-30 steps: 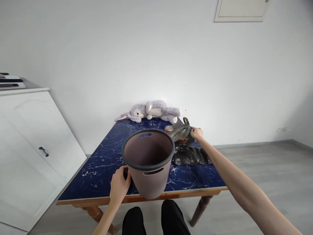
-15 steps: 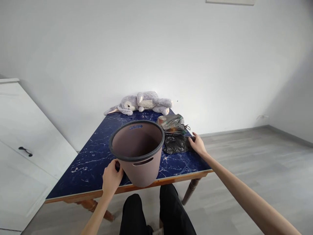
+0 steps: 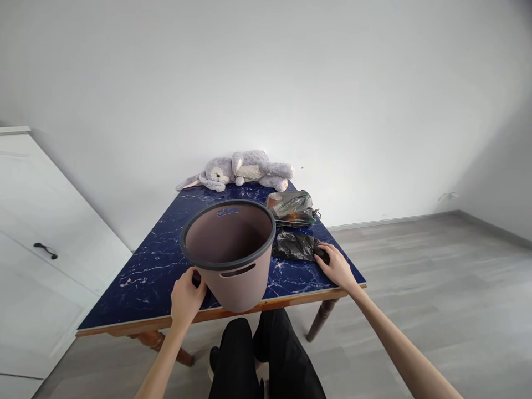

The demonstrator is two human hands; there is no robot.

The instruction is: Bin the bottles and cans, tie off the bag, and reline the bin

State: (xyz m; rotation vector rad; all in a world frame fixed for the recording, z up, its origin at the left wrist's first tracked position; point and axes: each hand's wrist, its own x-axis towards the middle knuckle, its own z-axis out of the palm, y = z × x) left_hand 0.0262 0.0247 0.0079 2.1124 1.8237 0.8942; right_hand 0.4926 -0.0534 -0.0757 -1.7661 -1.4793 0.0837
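A mauve-brown bin (image 3: 245, 285) with a dark grey rim and slotted handholds stands upright at the table's front edge. My left hand (image 3: 187, 296) is curled against the bin's lower left side. Something dark shows between its thumb and fingers, and the fingertips are partly hidden. A folded black plastic bag (image 3: 295, 246) lies flat to the right of the bin. My right hand (image 3: 337, 269) rests at its right end with the fingers closed on the plastic. Just behind lies a tied, see-through dark bag (image 3: 293, 208) with cans or similar items inside.
A grey plush rabbit (image 3: 245, 169) lies on its side at the far end of the blue marbled table (image 3: 145, 277), against the wall. A white cabinet (image 3: 50, 244) stands at the left. Grey floor (image 3: 415, 288) stretches to the right.
My right hand has moved slightly inward, and the black bag's right end now lies shorter and bunched under it. My left hand stays by the bin. My legs have shifted.
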